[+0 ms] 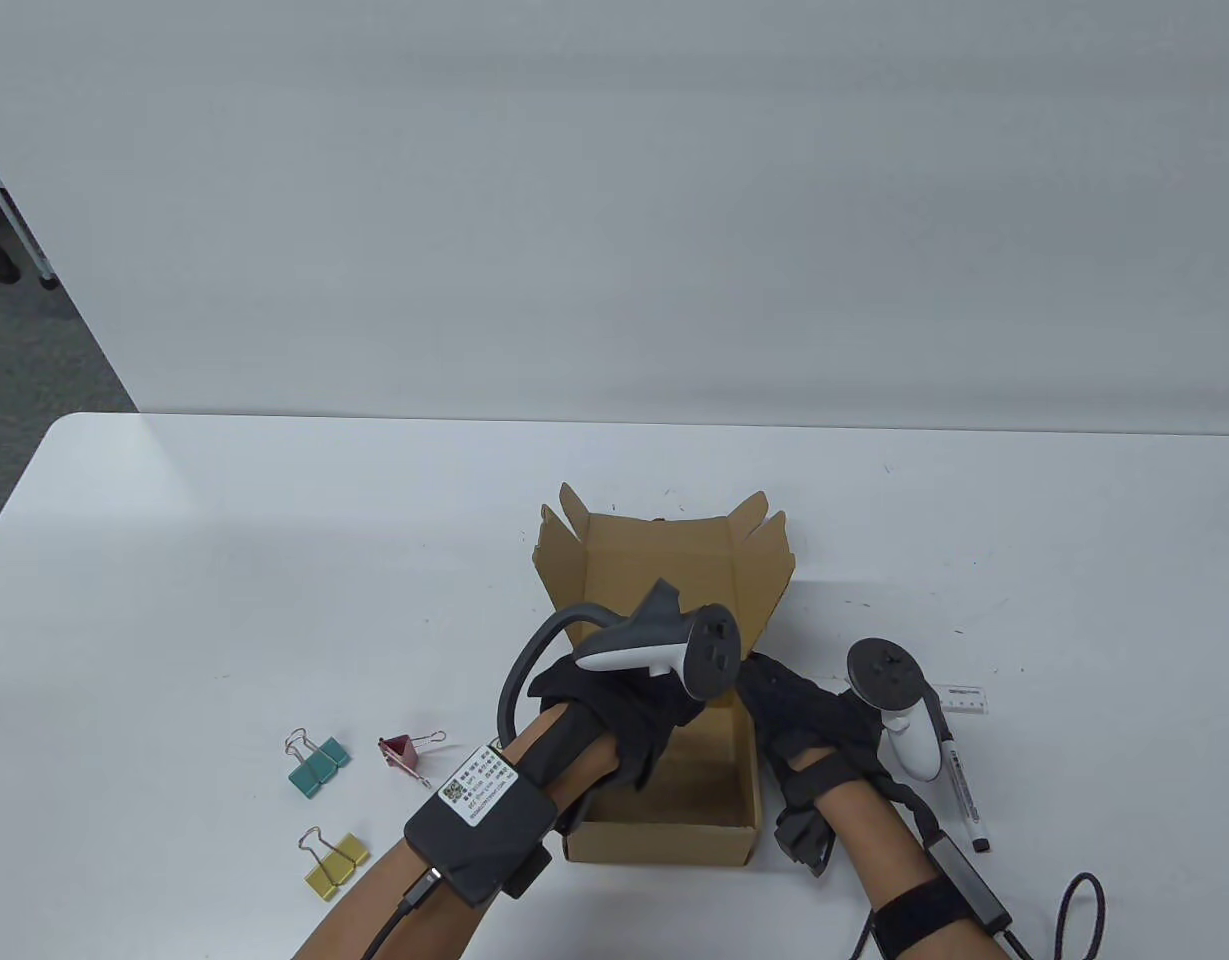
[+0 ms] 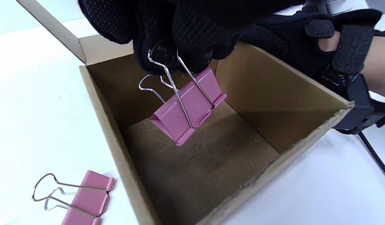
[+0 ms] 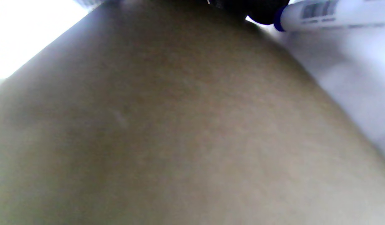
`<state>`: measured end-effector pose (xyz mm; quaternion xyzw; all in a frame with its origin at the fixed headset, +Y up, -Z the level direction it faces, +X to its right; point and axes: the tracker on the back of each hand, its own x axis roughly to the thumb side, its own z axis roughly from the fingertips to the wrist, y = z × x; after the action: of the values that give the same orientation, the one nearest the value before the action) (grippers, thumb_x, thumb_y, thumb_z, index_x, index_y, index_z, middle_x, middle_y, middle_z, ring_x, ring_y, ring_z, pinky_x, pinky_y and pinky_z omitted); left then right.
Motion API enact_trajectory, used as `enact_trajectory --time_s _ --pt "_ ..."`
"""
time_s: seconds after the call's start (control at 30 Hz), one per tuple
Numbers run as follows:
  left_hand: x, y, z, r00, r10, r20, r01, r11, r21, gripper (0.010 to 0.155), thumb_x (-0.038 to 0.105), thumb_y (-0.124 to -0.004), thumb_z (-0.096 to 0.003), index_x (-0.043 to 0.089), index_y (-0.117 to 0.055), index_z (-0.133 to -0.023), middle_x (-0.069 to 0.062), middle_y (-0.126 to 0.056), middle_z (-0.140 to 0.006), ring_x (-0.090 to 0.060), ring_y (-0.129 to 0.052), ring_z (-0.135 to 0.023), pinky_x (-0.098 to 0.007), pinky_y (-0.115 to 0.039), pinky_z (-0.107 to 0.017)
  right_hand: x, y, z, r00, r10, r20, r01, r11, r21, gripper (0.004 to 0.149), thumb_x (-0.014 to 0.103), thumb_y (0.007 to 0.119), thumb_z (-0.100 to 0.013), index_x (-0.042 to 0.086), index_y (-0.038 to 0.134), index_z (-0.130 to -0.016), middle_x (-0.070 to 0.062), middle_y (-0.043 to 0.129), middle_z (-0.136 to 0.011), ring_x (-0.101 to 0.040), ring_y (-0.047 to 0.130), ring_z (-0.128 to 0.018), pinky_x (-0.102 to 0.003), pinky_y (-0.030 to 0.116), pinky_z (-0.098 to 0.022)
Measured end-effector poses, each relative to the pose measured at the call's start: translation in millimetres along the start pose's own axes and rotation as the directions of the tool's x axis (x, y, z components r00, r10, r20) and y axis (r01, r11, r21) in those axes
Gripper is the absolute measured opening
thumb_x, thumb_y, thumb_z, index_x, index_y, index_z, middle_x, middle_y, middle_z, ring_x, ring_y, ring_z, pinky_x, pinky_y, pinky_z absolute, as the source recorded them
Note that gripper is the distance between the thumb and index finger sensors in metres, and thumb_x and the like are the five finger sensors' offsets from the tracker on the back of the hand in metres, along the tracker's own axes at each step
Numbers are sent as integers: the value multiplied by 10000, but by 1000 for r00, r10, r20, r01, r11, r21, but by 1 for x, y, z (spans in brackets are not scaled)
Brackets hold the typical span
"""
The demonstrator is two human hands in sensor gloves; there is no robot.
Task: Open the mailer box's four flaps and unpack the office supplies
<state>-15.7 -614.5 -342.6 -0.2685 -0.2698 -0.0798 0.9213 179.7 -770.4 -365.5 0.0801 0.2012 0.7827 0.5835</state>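
The brown mailer box [image 1: 662,842] stands open near the table's front edge, its flaps spread at the far side. My left hand [image 1: 642,745] hangs over the box's inside. In the left wrist view its fingertips [image 2: 167,57] pinch the wire handles of a pink binder clip [image 2: 189,107], which dangles above the box's bare floor [image 2: 198,168]. My right hand [image 1: 799,715] holds the box's right wall, also seen as a black glove [image 2: 308,40] at that wall. Blurred cardboard [image 3: 167,131] fills the right wrist view.
On the table left of the box lie a teal binder clip [image 1: 319,765], a pink one [image 1: 404,755] and a yellow one [image 1: 334,862]. Right of the box are a white marker [image 1: 964,795] and a small clear ruler [image 1: 966,697].
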Motion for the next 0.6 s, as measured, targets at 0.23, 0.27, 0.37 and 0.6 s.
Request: enact_trajectory --time_s 0.23,0.27,0.37,0.6 --pt "-7 3 13 1000 7 -17 -6 1000 20 505 157 -825 -607 299 -703 -1076 -62 -848 -1018 -324 -913 -837 -575 -664 -729 0 0 0 1000 0 0 0 1000 0 708 570 588 -623 51 491 -1096 -258 509 -1104 -562 536 -920 -666 412 -654" --pt "-10 3 16 1000 7 -23 -7 1000 22 505 158 -825 -607 298 -703 -1077 -62 -849 -1018 -323 -913 -837 -574 -663 -730 0 0 0 1000 0 0 0 1000 0 709 571 588 -623 52 491 -1096 -257 510 -1103 -560 537 -921 -667 412 -654" --pt "-16 3 25 999 12 -38 -11 999 32 505 158 -824 -607 300 -703 -1076 -61 -849 -1017 -325 -913 -836 -574 -664 -730 0 0 0 1000 0 0 0 1000 0 710 570 588 -622 52 490 -1096 -257 510 -1103 -561 537 -920 -666 411 -654" --pt "-33 -2 49 996 26 -81 -22 998 50 504 158 -824 -607 297 -704 -1077 -64 -850 -1017 -323 -914 -835 -574 -664 -729 0 0 0 1000 0 0 0 1000 0 708 571 587 -622 53 492 -1096 -256 510 -1103 -562 537 -919 -666 412 -654"
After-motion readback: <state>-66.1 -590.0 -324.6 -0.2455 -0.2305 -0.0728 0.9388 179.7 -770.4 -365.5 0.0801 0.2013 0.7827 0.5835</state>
